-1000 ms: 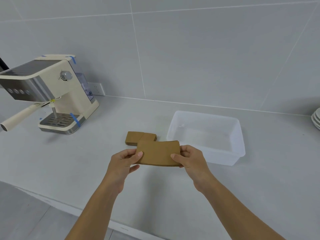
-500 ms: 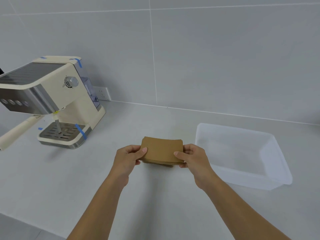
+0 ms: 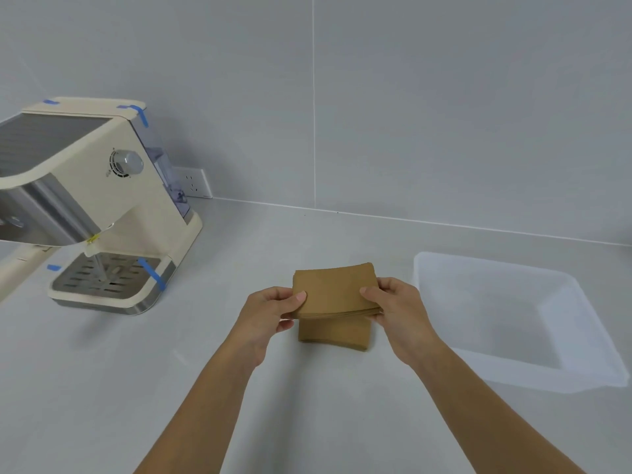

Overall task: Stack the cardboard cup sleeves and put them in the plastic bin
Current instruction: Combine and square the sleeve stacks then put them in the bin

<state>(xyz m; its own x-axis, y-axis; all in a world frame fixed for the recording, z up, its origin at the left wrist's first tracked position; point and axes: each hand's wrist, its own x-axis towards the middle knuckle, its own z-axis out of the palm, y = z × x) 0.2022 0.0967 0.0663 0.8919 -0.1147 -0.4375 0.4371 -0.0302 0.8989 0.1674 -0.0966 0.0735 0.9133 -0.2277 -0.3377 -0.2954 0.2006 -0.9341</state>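
Observation:
I hold a flat stack of brown cardboard cup sleeves (image 3: 333, 289) between both hands, just above the counter. My left hand (image 3: 270, 313) pinches its left edge and my right hand (image 3: 396, 307) pinches its right edge. Directly beneath it lies a second pile of sleeves (image 3: 333, 335) on the counter, partly hidden by the held stack. The clear plastic bin (image 3: 598, 350) stands to the right of my right hand, with nothing in it.
A cream espresso machine (image 3: 102, 200) with blue tape strips stands at the left on the grey counter (image 3: 136, 388). A wall socket (image 3: 193, 183) sits behind it. The tiled wall runs along the back.
Both hands have carried the held stack over the pile lying on the counter and lowered it close to it. The camera has moved nearer and turned left, so the bin sits farther right.

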